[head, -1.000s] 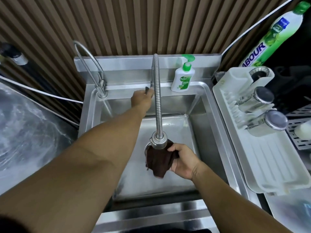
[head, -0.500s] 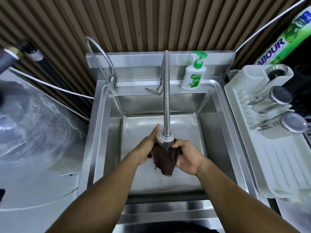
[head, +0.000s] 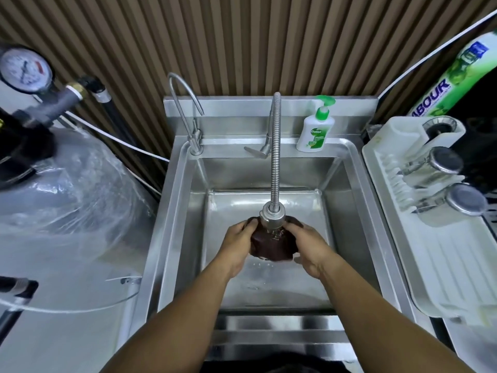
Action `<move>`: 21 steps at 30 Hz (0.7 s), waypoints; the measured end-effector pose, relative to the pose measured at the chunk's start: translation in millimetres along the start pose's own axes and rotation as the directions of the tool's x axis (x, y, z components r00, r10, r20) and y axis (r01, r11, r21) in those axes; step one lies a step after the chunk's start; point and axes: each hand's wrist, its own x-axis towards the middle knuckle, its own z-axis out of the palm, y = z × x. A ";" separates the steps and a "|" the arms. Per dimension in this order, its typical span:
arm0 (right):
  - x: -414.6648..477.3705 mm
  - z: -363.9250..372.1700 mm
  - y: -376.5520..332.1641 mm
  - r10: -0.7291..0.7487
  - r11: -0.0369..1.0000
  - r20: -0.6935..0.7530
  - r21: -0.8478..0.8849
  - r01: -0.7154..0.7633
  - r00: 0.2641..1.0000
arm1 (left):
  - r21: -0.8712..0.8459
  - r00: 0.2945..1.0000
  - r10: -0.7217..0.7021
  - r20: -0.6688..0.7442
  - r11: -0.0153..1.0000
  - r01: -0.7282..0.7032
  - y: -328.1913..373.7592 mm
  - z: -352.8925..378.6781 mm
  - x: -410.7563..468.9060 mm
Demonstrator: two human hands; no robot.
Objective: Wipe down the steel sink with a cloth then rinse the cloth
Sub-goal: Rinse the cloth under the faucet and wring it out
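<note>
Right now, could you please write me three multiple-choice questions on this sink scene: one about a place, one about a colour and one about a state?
1. Where does the soap bottle stand?
A) on the back ledge of the sink, right of the flexible tap
B) in the drying rack
C) on the floor

2. What colour is the cloth?
A) white
B) dark brown
C) yellow

3. How is the cloth held?
A) lying loose in the basin
B) draped over the tap
C) gripped in both hands

Answers:
1 A: the bottle stands on the ledge beside the tap's base.
2 B: the bunched fabric is dark brown.
3 C: the left hand and right hand both grip it under the tap head.
</note>
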 end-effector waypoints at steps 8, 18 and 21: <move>6.8 25.9 22.8 -0.021 0.993 -0.088 0.116 0.031 0.996 | -0.063 0.972 -0.186 -0.144 0.982 0.179 5.6 26.5 -8.5; 18.1 43.9 15.7 0.034 0.998 -0.252 0.057 -0.020 0.967 | -0.095 0.949 -0.280 -0.146 0.959 0.268 11.1 50.1 0.0; 26.2 46.8 13.5 0.058 0.993 -0.276 0.112 -0.028 0.959 | -0.079 0.949 -0.264 -0.170 0.964 0.254 10.1 55.4 4.3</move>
